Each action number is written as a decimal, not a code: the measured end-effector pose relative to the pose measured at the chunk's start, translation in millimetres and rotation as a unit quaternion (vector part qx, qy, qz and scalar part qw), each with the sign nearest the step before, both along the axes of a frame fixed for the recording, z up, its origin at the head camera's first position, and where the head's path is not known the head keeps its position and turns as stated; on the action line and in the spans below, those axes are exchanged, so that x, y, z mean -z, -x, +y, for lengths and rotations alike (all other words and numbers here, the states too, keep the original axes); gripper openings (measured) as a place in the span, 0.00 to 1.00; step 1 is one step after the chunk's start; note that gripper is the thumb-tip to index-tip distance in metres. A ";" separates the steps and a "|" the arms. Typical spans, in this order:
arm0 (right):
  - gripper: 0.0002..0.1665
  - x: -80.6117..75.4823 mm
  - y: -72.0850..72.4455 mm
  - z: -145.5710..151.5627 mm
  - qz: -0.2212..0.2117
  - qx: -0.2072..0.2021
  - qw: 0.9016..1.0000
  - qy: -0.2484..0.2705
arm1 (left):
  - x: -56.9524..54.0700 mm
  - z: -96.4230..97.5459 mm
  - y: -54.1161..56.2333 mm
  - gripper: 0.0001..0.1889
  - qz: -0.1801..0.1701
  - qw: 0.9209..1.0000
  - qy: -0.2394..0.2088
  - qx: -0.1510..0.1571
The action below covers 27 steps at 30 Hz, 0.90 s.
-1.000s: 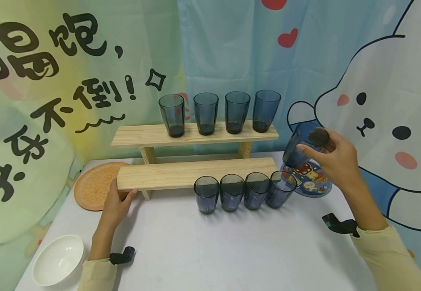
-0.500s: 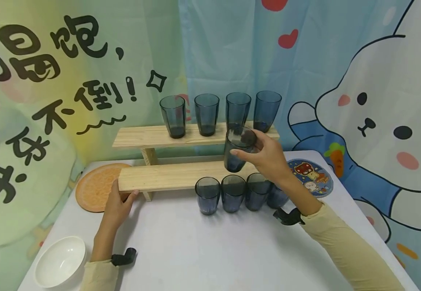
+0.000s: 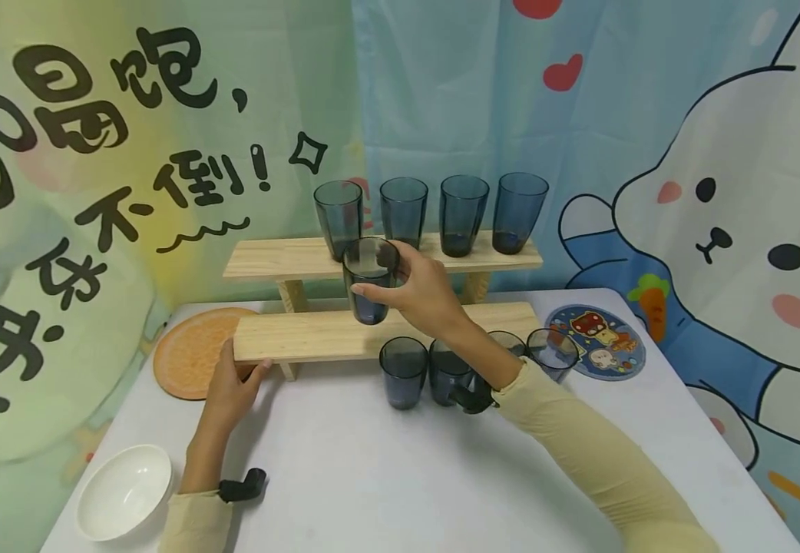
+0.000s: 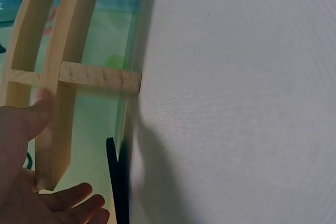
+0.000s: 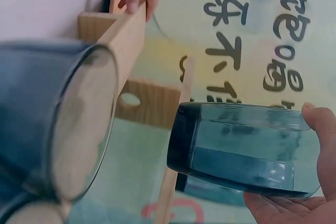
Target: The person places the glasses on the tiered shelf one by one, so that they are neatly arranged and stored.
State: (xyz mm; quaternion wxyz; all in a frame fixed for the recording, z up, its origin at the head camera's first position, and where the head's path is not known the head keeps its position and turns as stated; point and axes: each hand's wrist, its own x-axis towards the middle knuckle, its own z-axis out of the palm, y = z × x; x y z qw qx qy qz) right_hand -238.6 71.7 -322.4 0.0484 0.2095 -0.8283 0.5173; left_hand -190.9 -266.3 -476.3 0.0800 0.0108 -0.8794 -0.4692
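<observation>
My right hand (image 3: 422,290) holds a blue-grey glass tumbler (image 3: 370,269) upright by its side, thumb in front and fingers behind. It hangs over the lower plank of a two-tier wooden shelf (image 3: 303,336); in the right wrist view the same tumbler (image 5: 236,145) shows its dark, thick base. At the plank's left end, my left hand (image 3: 233,388) grips the wood, its thumb on the front edge in the left wrist view (image 4: 39,111). Several matching tumblers (image 3: 464,215) line the upper plank. More tumblers (image 3: 403,372) stand on the table before the shelf, partly hidden by my right arm.
On the left lie an orange round mat (image 3: 189,355) and a white bowl (image 3: 126,491). A blue patterned round mat (image 3: 603,342) lies at the right. A printed curtain (image 3: 428,92) hangs behind the white table (image 3: 372,491).
My right hand has carried the tumbler leftward from above the blue mat, across to the middle of the lower plank. My left hand stays at the shelf's end.
</observation>
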 end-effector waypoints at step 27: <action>0.56 -33.1 51.5 -136.2 0.020 0.019 0.999 -0.039 | 3.0 -2.0 3.4 0.38 0.013 1.000 -0.013 0.005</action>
